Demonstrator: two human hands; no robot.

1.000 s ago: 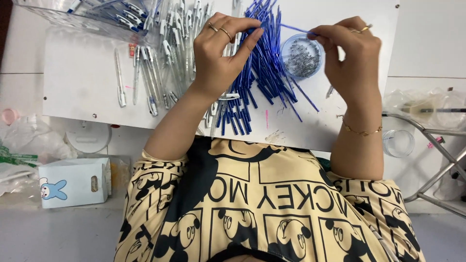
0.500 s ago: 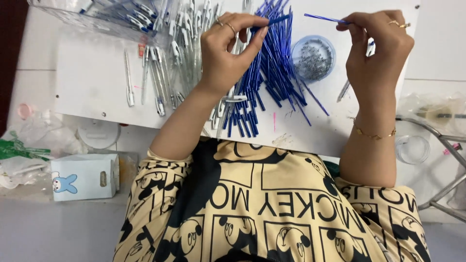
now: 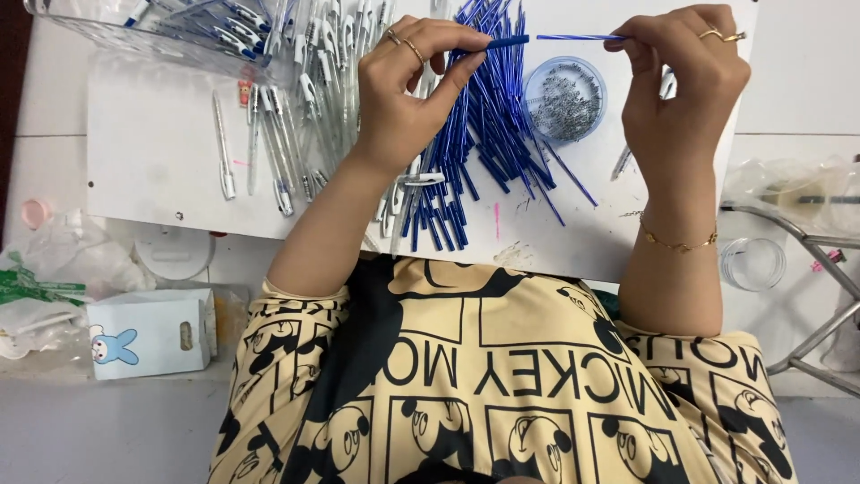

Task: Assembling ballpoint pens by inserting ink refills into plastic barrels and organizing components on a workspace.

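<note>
- left hand (image 3: 408, 90) is pinched shut around the blue end of a thin blue pen refill (image 3: 537, 38), thumb and forefinger gripping it, two rings on the fingers
- right hand (image 3: 685, 85) grips the other end of that same refill between its fingertips, so the refill sits level between both hands, up in the air above the board
- right wrist has a thin gold bracelet (image 3: 678, 242), and there are rings on that hand too
- right under the hands is a messy pile of blue refills (image 3: 475, 152) fanned out on a white board (image 3: 143, 161)
- a small round clear dish (image 3: 564, 99) full of tiny metal springs sits on the board between the two hands, just beside the blue pile
- left of the pile is a spread of clear pen barrels (image 3: 287, 125), some with white clips, lying loose and pointing every which way
- top left corner has a clear plastic tray (image 3: 134, 31) with more pen parts in it, can't tell exactly what they are
- off the board on the left: a small white box with a blue bunny on it (image 3: 148, 333) and some crumpled plastic bags (image 3: 54, 269)
- on the right, a metal frame (image 3: 820, 269) and a clear round lid (image 3: 752, 263) near it
</note>
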